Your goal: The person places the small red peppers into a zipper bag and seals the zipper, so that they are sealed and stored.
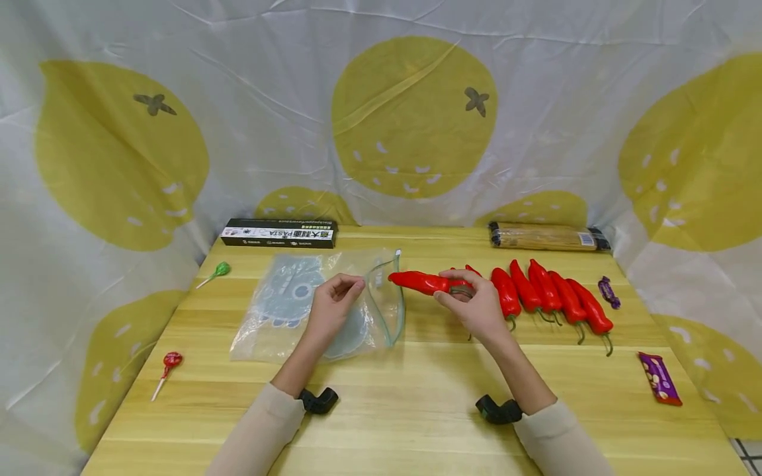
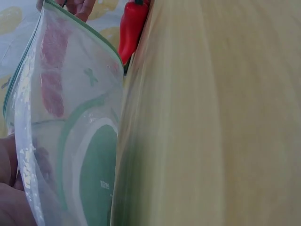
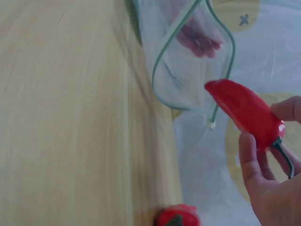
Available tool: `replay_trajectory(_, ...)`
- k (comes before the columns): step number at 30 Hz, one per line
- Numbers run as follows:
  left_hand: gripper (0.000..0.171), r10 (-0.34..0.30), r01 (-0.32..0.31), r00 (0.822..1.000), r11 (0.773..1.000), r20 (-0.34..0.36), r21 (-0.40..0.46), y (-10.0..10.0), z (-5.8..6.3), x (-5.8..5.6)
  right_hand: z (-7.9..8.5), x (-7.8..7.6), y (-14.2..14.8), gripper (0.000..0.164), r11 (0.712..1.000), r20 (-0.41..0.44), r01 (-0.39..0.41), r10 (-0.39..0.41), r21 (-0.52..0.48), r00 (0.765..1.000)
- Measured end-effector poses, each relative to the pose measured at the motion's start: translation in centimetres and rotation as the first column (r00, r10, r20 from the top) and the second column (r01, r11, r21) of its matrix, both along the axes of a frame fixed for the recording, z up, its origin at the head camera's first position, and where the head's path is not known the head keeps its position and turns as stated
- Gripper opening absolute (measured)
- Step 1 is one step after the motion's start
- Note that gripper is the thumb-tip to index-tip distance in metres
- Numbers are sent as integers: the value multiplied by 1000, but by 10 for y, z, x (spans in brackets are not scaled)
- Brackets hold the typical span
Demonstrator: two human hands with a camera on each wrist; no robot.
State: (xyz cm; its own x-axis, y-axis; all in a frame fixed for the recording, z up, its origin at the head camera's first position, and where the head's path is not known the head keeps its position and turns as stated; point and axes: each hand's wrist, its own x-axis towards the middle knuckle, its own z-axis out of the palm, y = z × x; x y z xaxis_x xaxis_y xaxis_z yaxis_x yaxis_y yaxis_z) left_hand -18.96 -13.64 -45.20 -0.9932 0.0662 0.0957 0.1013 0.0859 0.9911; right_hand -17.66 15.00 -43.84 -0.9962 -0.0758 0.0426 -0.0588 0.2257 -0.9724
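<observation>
A glossy red, tapering pepper with a dark green stem [image 1: 419, 282] hangs above the table, its tip at the mouth of a clear plastic zip bag printed with a pale blue cartoon [image 1: 292, 301]; whether the tip is past the rim I cannot tell. The right hand [image 1: 479, 307] has thumb and fingers curled round the stem end, a hold that leaves the slim tip free to point at the bag. The left hand [image 1: 336, 301] has its thumb and fingers drawn together, apparently pinching the bag's upper film; that lift would explain why the green-edged mouth gapes instead of lying flat. The mouth faces right, toward a slanting row of five similar red peppers [image 1: 543, 287], stems toward the person, seemingly arranged for easy picking by the right hand. More red shows behind that hand.

The rest lies around the edges of the pale wooden table [image 1: 417, 410], perhaps to leave the middle for handwork: a black-and-white pasta box [image 1: 278, 233], a wrapped straw-coloured bundle [image 1: 542, 237], green [image 1: 222, 269] and red lollipops [image 1: 172, 359], and two purple-wrapped sweets [image 1: 659, 378].
</observation>
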Motion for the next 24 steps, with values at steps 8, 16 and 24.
replay_trajectory(8,20,-37,37,999,999,-9,6,4,2,2,-23,-11,-37,40,999,82,-18,15,29,997)
replay_trajectory(16,18,-8,8,1000,1000,2,-24,10,1,5,-38,-21,-65,43,983,98,85,-101,160,990)
replay_trajectory(24,19,0,0,1000,1000,28,-29,13,-6,6,-41,-19,-61,44,1000,232,-17,16,1,973)
